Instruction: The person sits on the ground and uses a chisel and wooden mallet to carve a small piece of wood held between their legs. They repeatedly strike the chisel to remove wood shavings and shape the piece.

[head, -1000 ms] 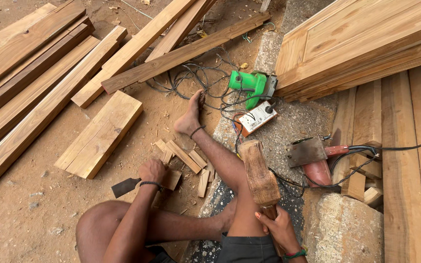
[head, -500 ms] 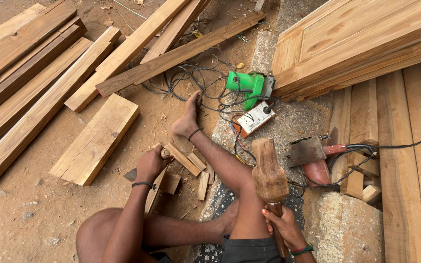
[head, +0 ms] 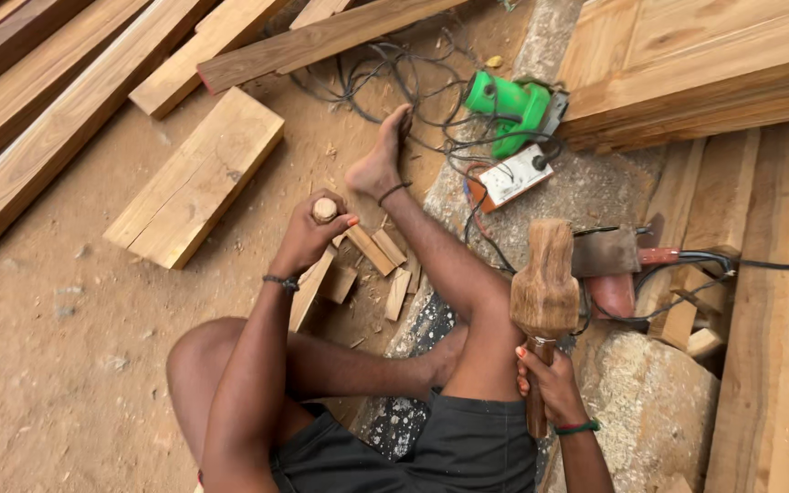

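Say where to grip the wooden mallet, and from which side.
Probably the thin handle below the thick head of the wooden mallet, coming from underneath. It stands upright, head on top, and the right hand already wraps that handle.

Bare dirt floor (head: 66,365) lies open at the near left, giving wide passage up to the thick wooden block (head: 195,178) and the long planks (head: 57,119) at the far left. Around the left hand (head: 308,239), small wood offcuts (head: 372,251) crowd the ground just to its right. The outstretched leg (head: 431,256) splits the middle. Right of it, tangled cables (head: 385,78), a green power tool (head: 509,105) and stacked boards (head: 705,64) block the far right; the raised mallet (head: 543,288) and a stone (head: 659,402) close the near right.
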